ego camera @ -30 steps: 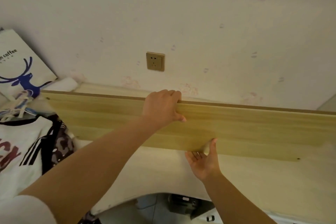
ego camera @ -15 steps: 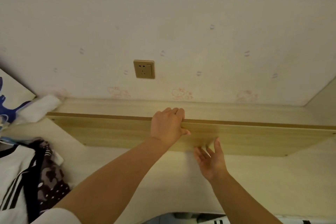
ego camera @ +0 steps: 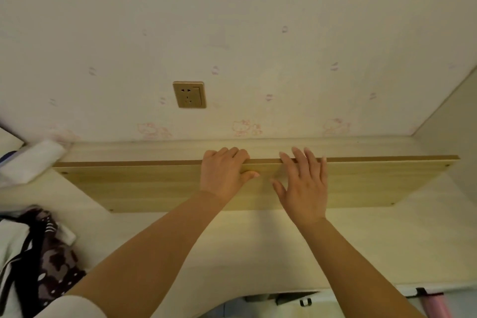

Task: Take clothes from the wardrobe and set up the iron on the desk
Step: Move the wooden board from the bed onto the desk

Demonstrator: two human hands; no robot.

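Observation:
A long wooden board (ego camera: 144,183) stands on its edge on the pale desk (ego camera: 258,248), leaning toward the wall. My left hand (ego camera: 223,173) grips the board's top edge, fingers curled over it and thumb on the front face. My right hand (ego camera: 303,183) lies flat on the board's front face beside it, fingers straight and reaching the top edge. A pile of clothes (ego camera: 31,261), white and dark patterned, lies on the desk at the left. No iron is in view.
A gold wall socket (ego camera: 189,94) sits above the board on the wallpapered wall. A white roll-like object (ego camera: 31,160) lies at the desk's back left. A side panel (ego camera: 454,121) closes the right end. Below the desk's front edge are a hook (ego camera: 304,301) and a pink object (ego camera: 436,304).
My right hand has turned from palm-up below the board's lower edge to flat on its front face near the top. The board now stands closer to the wall; the view shifted right.

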